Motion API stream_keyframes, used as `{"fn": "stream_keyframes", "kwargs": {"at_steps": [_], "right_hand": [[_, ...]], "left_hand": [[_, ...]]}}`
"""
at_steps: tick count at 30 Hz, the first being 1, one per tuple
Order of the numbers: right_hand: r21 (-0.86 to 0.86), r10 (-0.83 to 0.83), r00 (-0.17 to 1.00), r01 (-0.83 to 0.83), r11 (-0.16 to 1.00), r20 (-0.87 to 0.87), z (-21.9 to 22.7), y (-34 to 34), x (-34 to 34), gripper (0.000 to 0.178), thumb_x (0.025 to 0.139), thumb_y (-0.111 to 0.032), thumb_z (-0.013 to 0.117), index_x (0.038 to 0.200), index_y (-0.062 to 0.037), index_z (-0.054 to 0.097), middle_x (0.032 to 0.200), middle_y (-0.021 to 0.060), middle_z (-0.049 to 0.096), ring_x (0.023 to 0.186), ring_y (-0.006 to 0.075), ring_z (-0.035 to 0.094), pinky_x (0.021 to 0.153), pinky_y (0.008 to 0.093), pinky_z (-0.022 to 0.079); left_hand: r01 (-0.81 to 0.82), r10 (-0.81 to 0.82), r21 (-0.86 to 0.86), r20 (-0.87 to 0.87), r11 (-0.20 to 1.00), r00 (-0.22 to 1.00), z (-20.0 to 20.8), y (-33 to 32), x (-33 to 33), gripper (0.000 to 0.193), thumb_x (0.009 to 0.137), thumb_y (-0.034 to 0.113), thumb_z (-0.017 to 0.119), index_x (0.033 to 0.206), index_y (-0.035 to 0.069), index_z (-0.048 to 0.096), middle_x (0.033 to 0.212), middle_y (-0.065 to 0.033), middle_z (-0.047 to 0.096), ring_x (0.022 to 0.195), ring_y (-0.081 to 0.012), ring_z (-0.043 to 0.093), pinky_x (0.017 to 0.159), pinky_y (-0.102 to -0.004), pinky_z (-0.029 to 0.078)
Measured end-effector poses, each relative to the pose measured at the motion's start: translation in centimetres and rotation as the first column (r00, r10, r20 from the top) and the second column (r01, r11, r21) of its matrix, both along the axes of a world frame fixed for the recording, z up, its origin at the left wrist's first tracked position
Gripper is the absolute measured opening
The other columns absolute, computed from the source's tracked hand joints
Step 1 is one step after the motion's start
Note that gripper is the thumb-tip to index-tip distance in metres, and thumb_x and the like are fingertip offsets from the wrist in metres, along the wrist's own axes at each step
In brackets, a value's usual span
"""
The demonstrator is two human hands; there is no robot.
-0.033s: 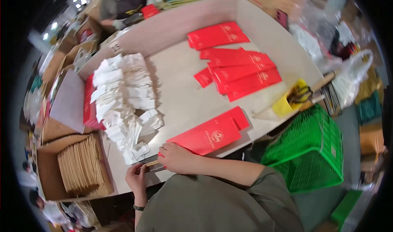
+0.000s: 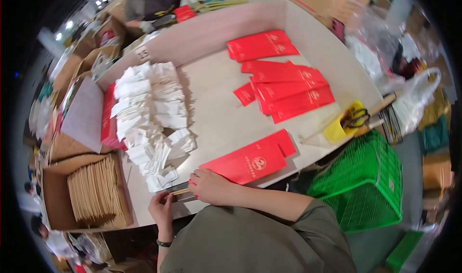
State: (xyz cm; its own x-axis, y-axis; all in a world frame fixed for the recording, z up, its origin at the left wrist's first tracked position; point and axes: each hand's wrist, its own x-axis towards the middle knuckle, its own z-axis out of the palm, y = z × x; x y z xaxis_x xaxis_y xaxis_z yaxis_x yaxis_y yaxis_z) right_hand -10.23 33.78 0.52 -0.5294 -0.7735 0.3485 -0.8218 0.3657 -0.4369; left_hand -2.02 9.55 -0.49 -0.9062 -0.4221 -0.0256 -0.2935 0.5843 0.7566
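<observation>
At the near table edge, my left hand (image 2: 162, 208) pinches one end of a thin tan stick (image 2: 181, 192). The stick's other end runs in under my right hand (image 2: 212, 187), whose fingers are curled over the left end of a flat red paper sleeve (image 2: 240, 166). That sleeve has a white round emblem and lies slanted along the near edge. Red shows at the right fingertips, too small to make out. Left of my hands are rows of stacked white folded paper packets (image 2: 166, 99). More red sleeves (image 2: 293, 91) lie fanned out at the back right.
A cardboard box (image 2: 123, 191) of tan sticks stands at the left. At the right are a yellow holder (image 2: 335, 129) with scissors (image 2: 357, 118) and a green plastic basket (image 2: 380, 181) beside the table. A low partition (image 2: 207, 30) closes the back, with a co-worker (image 2: 154, 3) beyond.
The whole view has shifted slightly, with the far things now a little right and lower. Both hands keep the same hold.
</observation>
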Motion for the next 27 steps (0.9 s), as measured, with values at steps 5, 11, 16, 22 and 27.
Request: {"fn": "stream_keyframes", "kwargs": {"at_steps": [5,11,16,22,27], "right_hand": [[-0.019,0.029,0.999,-0.030,0.999,-0.030,0.7,-1.0,-0.5,0.017,0.077,-0.018,0.066,0.087,-0.0045,0.064,0.092,0.0105,0.063,0.093,0.0261,0.059,0.083,0.0368,0.048],[-0.011,0.131,0.988,-0.132,0.991,-0.087,2.5,-0.8,-1.2,0.019,0.075,-0.017,0.067,0.089,-0.0053,0.063,0.090,0.0113,0.062,0.090,0.0276,0.060,0.080,0.0382,0.050],[0.075,0.235,0.969,-0.229,0.971,-0.079,5.1,0.8,-5.3,0.016,0.083,-0.021,0.066,0.081,-0.0056,0.061,0.084,0.0130,0.060,0.075,0.0306,0.061,0.065,0.0423,0.052],[0.211,-0.262,0.828,0.407,0.889,-0.495,5.1,12.5,-17.9,0.022,0.084,-0.025,0.069,0.086,-0.0031,0.066,0.097,0.0185,0.064,0.096,0.0354,0.062,0.089,0.0437,0.050],[0.326,-0.618,0.752,0.657,0.679,-0.229,0.6,14.0,-22.6,0.028,0.097,-0.019,0.044,0.093,0.0023,0.062,0.099,0.0254,0.062,0.099,0.0422,0.058,0.089,0.0510,0.046]], "left_hand": [[0.273,-0.338,0.657,-0.029,0.703,0.941,2.8,5.8,-2.2,0.039,0.093,-0.001,0.062,0.130,-0.001,0.049,0.111,-0.0119,0.065,0.102,-0.0185,0.064,0.087,-0.0310,0.054],[0.369,-0.361,0.022,-0.158,0.929,0.919,5.6,4.2,-0.3,0.054,0.083,0.012,0.075,0.130,0.003,0.051,0.109,-0.0120,0.062,0.103,-0.0252,0.062,0.088,-0.0366,0.051],[0.379,-0.492,-0.561,-0.058,0.736,0.869,3.5,1.8,-1.1,0.058,0.058,0.018,0.086,0.108,0.007,0.059,0.090,-0.0115,0.060,0.082,-0.0326,0.059,0.069,-0.0419,0.048],[0.119,-0.123,-0.157,-0.015,0.980,0.992,3.7,1.0,0.0,0.045,0.068,0.022,0.084,0.100,0.002,0.059,0.079,-0.0129,0.062,0.070,-0.0281,0.062,0.065,-0.0364,0.050],[0.321,-0.340,0.157,0.116,0.934,0.933,4.1,3.3,-1.0,0.047,0.070,0.031,0.084,0.095,0.001,0.058,0.078,-0.0113,0.062,0.068,-0.0239,0.058,0.066,-0.0349,0.049]]}}
